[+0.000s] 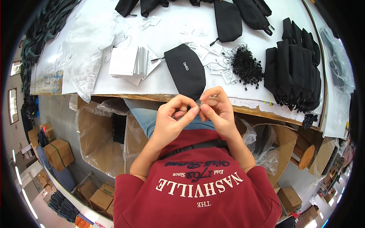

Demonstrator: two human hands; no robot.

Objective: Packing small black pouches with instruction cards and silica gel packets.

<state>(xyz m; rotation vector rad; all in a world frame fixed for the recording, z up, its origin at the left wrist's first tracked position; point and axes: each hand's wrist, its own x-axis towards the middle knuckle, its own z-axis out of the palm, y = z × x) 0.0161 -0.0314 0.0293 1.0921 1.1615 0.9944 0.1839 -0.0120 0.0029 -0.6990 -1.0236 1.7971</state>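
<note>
A small black pouch (184, 68) lies on the white table, its near end reaching the front edge just behind my fingers. My left hand (176, 117) is closed in a pinch, thumb against fingertips. Opposite it, my right hand (217, 112) pinches as well, and the fingertips of both meet over the table edge. Whatever sits between them is too small and covered to make out. Left of the pouch stands a stack of white card tags (127, 62). To its right is a tangled heap of black tag strings (246, 66), with loose white tags (213, 57) beside it.
Black pouches stand packed in rows (292, 72) at the right, and more pouches (228, 21) lie at the back. A clear plastic bag (85, 53) covers the table's left part. Below the edge are plastic-lined cardboard boxes (97, 133) and a wooden stool (306, 156).
</note>
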